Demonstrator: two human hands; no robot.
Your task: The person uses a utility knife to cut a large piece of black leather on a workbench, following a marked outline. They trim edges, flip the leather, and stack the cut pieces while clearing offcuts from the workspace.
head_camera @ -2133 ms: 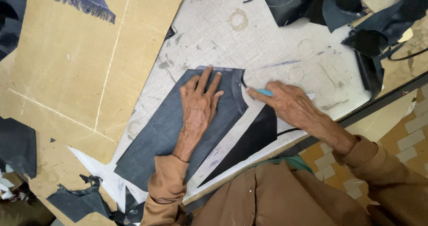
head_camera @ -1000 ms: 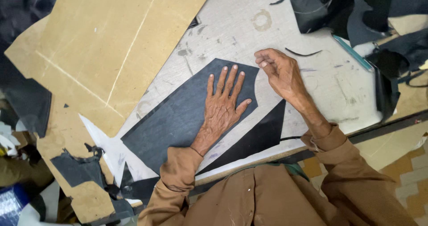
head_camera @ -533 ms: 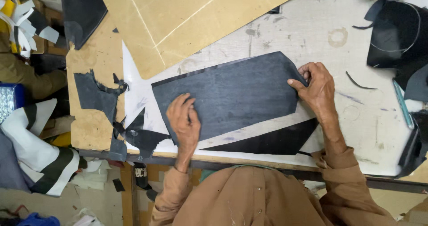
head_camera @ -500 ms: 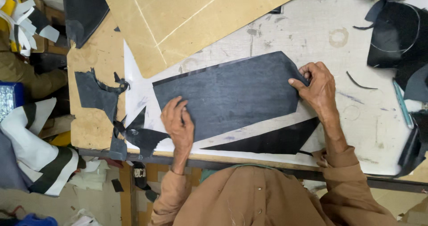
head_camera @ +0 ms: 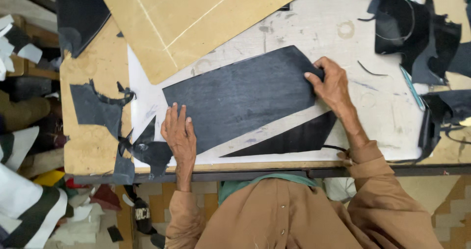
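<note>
In the head view, a large dark grey, roughly five-sided cut piece of denim-like cloth [head_camera: 240, 99] lies flat in the middle of the frame on a pale, stained worktable [head_camera: 314, 28]. The left hand [head_camera: 179, 137] rests palm down at the cloth's lower left corner, fingers stretched out and close together, their tips reaching the cloth's edge; it presses rather than grips. The right hand [head_camera: 329, 83] sits at the cloth's right end, right of centre in the frame, its fingers curled over that edge and pinching it. The two hands are well apart, one at each end of the piece.

Just below the cloth, a narrow black triangular offcut [head_camera: 294, 140] lies on a white sheet [head_camera: 142, 84] that shows beneath and around the piece. Above the cloth, in the upper middle of the frame, a big tan cardboard pattern board [head_camera: 196, 18] with pale ruled lines lies at an angle. At the left, ragged dark fabric scraps [head_camera: 95, 109] lie on a second tan board [head_camera: 88, 146] near the table's edge. In the upper right, a heap of black cloth pieces [head_camera: 412, 33] sits on the table, and a thin teal pen-like tool [head_camera: 411, 88] lies just beside it. The person's brown shirt [head_camera: 294, 214] fills the bottom of the frame.
</note>
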